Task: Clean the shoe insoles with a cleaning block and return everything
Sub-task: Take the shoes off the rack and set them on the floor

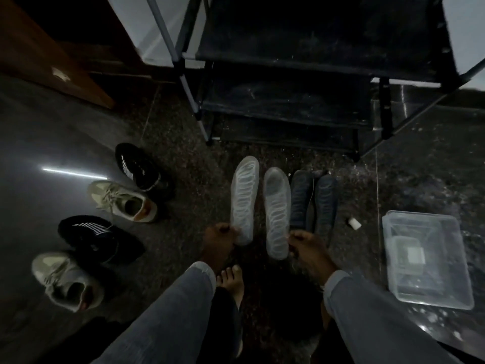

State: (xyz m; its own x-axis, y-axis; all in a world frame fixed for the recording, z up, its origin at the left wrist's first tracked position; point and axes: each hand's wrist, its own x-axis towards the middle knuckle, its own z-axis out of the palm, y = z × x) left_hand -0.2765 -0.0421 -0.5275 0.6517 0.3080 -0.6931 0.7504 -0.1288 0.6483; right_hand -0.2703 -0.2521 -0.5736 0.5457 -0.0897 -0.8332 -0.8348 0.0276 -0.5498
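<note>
1. Left hand (219, 236) pinches the left pale insole (244, 200) at its heel; right hand (305, 245) grips the right pale insole (277, 214).
2. Both lie left of the dark insoles (313, 200).
3. Lift them level toward the shoes.

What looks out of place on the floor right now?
The small white block lies loose on the floor beside the dark insoles, outside the clear plastic tray. Nothing looks spilled or damaged.

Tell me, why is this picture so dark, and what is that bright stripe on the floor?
Head view: the room is dim, so the shoe rack and dark insoles almost melt into shadow; the stripe is glare from a lamp mirrored on the shiny floor; the wide lens bends the edges, and the hands look slightly blurred.
</note>
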